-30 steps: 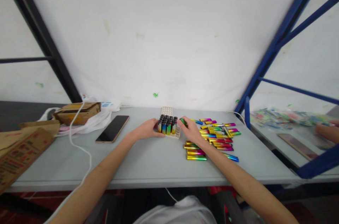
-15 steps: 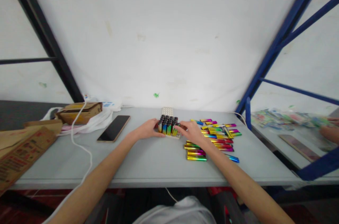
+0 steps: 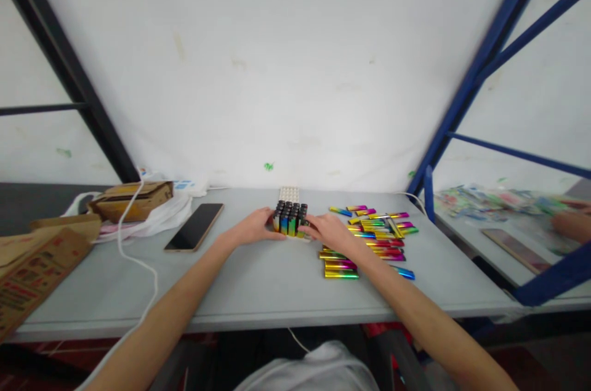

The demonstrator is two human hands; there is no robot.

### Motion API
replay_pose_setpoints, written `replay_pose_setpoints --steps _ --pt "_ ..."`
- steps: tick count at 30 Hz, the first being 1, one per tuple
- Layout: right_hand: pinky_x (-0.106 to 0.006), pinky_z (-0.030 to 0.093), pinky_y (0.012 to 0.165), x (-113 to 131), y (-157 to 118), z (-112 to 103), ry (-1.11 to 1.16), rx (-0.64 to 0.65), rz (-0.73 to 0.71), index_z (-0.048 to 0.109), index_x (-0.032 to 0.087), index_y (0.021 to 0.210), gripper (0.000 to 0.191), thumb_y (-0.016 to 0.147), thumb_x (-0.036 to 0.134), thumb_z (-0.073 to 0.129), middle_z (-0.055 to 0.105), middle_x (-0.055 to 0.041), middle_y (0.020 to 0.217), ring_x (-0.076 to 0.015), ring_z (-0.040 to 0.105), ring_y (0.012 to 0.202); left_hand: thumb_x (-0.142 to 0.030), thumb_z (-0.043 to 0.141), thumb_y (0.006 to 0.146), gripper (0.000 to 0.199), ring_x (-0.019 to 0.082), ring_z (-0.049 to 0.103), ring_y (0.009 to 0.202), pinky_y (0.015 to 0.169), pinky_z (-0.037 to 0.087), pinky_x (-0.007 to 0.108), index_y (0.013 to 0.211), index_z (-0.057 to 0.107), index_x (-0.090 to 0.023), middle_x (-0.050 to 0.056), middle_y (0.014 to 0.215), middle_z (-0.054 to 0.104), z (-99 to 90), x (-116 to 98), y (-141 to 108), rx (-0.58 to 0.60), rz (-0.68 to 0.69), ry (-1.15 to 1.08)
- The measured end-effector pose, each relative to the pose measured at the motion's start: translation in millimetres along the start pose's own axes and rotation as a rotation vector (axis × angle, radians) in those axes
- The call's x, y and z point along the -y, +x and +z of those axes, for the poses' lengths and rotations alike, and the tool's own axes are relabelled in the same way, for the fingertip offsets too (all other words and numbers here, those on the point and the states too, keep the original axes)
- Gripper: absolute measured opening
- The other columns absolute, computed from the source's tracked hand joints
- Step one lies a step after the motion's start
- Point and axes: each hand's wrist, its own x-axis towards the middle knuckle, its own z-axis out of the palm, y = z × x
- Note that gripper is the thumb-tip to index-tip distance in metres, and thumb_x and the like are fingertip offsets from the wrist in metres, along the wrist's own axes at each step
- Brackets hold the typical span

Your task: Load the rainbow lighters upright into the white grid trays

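Observation:
Several upright lighters (image 3: pixel 289 218) with black tops and shiny coloured bodies stand in a tight block on a white holder (image 3: pixel 289 194) with a grid of holes, whose far part shows behind them. My left hand (image 3: pixel 255 226) presses on the block's left side, thumb low at the front. On the right side, my right hand (image 3: pixel 327 231) has its fingertips against the block. To the right of it, many loose metallic lighters (image 3: pixel 341 265) in yellow, red, blue and green lie in loose rows, partly behind my right forearm.
A black phone (image 3: pixel 194 228) lies on the grey table (image 3: pixel 258 292) at the left. Cardboard boxes (image 3: pixel 133 199), a plastic bag and a white cable are farther left. Beyond the blue frame (image 3: pixel 466 92), another person's hand (image 3: pixel 572 226) is over colourful packets, near another phone.
The view has shifted slightly. My right fingertips have drawn in against the block's right side, and the lighter at its right front corner stands closer to the others. My left hand keeps its place.

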Motion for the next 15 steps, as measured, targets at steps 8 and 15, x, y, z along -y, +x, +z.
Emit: replay_pose_setpoints --steps 8,15 --pt "-0.028 0.037 0.064 -6 -1 3 0.0 -0.034 0.043 0.075 0.019 0.078 0.058 0.103 0.061 0.043 0.073 -0.0089 0.072 -0.0194 0.065 0.066 -0.072 0.074 0.067 0.06 0.026 0.063 0.077 0.068 0.05 0.034 0.089 0.068 -0.017 0.007 0.087 0.069 -2.7 -3 -1 0.007 0.001 0.009" --pt "-0.031 0.043 0.097 -82 -15 -7 -0.095 -0.103 0.279 0.07 0.014 0.121 0.029 0.103 0.03 0.054 0.07 -0.0158 0.12 -0.0249 0.063 0.113 -0.07 0.076 0.066 0.058 0.026 0.063 0.078 0.072 0.051 0.035 0.089 0.069 -0.018 0.007 0.089 0.069 -0.5 -1 0 0.002 -0.006 -0.016"
